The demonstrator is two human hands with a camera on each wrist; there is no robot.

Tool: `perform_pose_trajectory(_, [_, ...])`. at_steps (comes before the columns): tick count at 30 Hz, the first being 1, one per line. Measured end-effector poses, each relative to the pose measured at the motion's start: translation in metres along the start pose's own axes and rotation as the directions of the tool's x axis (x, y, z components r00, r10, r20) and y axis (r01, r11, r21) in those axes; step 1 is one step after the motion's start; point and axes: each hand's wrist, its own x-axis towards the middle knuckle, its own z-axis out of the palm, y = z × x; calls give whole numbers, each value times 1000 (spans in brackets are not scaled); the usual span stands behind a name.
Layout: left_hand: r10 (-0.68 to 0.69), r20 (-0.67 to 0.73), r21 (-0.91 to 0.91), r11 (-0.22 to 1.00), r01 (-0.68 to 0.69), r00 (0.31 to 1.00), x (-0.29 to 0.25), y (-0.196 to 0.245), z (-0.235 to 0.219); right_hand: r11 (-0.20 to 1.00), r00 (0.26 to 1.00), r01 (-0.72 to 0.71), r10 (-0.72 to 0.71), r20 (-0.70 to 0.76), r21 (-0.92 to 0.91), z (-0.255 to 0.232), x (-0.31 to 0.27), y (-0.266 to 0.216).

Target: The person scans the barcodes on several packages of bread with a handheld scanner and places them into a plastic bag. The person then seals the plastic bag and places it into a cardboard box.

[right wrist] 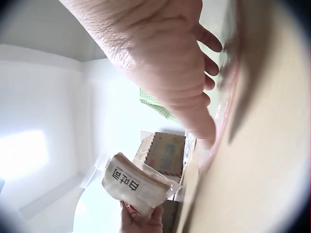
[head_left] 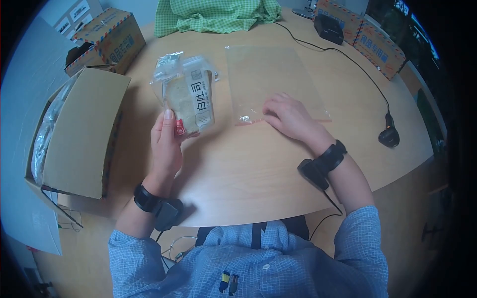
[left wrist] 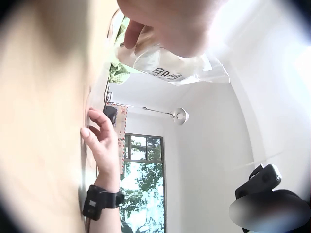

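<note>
My left hand holds a clear bag of sliced bread upright above the table, thumb on its front. Dark Chinese lettering and a small red label mark the bag, also seen in the right wrist view as the bread bag. A flat, clear plastic bag with a red strip along its near edge lies on the table. My right hand rests at that red edge, its fingers loosely bent and spread apart from the thumb. In the right wrist view the thumb touches the bag's edge.
An open cardboard box with plastic-wrapped contents stands at the left, a printed carton behind it. Green checked cloth lies at the back. A black device, more printed cartons and a corded black scanner are on the right.
</note>
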Motion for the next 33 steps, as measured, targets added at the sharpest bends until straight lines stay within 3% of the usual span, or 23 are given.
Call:
perform_pose_trajectory(1, [-2,7,-5,1000,2,1000,-1,3,4,999,1000,-27,27,-16,-22,3,2,-2])
perform_pose_trajectory(3, [-237,15,-184,954,236,971,-3,9,12,997,998,-57,56,-34,-44,5,7,-6])
perform_pose_trajectory(5, [-267,45,-190,944,271,963,-4,6,11,955,974,-189,212,-80,231,7,12,-11])
perform_pose_trajectory(6, [-293,71,-196,933,302,953,-4,5,9,955,975,-184,208,-80,231,8,14,-14])
perform_pose_trajectory(7, [-262,195,-160,942,294,945,-3,6,5,887,957,-243,286,-53,392,10,16,-16])
perform_pose_trajectory(8, [-258,189,-162,943,289,947,-3,6,4,789,934,-294,357,-12,539,10,18,-19])
perform_pose_trajectory(9, [-248,242,-177,939,294,938,-3,6,5,791,936,-290,351,-11,538,10,20,-23])
perform_pose_trajectory(11, [-236,293,-188,936,298,927,-7,8,11,433,879,-373,449,163,821,10,20,-35])
perform_pose_trajectory(15, [-327,326,-189,897,400,887,-10,-10,6,327,891,-372,390,234,869,11,17,-56])
perform_pose_trajectory(16, [-357,374,-158,885,438,856,-9,-11,8,294,915,-308,352,197,905,10,16,-65])
perform_pose_trajectory(17, [-386,335,-162,875,456,860,-13,-8,14,258,936,-243,316,156,935,9,16,-69])
perform_pose_trajectory(18, [-383,335,-164,876,454,861,-12,-9,13,260,936,-242,315,155,935,9,16,-65])
perform_pose_trajectory(20, [-364,369,-169,878,447,855,-9,-10,10,480,938,-263,331,105,837,11,15,-56])
perform_pose_trajectory(21, [-370,371,-170,875,454,852,-9,-10,9,476,935,-269,336,110,837,11,13,-51])
perform_pose_trajectory(23, [-313,260,-267,886,379,914,-7,-1,13,456,894,-354,421,153,817,5,13,-44])
perform_pose_trajectory(24, [-275,245,-309,887,344,930,-3,-5,2,453,892,-360,424,158,816,4,11,-39])
perform_pose_trajectory(26, [-275,22,-358,895,264,961,3,-2,0,422,907,-362,366,209,831,-1,8,-33])
perform_pose_trajectory(27, [-261,-2,-360,901,242,965,7,-3,-9,334,877,-418,391,279,845,-3,6,-33])
perform_pose_trajectory(28, [-265,-7,-360,900,245,964,8,-3,-10,330,876,-422,389,286,845,-2,5,-31])
perform_pose_trajectory(31, [-272,-185,-351,916,195,944,8,4,-10,423,915,-386,287,283,820,0,5,-26])
perform_pose_trajectory(33, [-269,-187,-332,923,197,945,8,5,-9,701,928,-350,171,330,621,-11,5,-28])
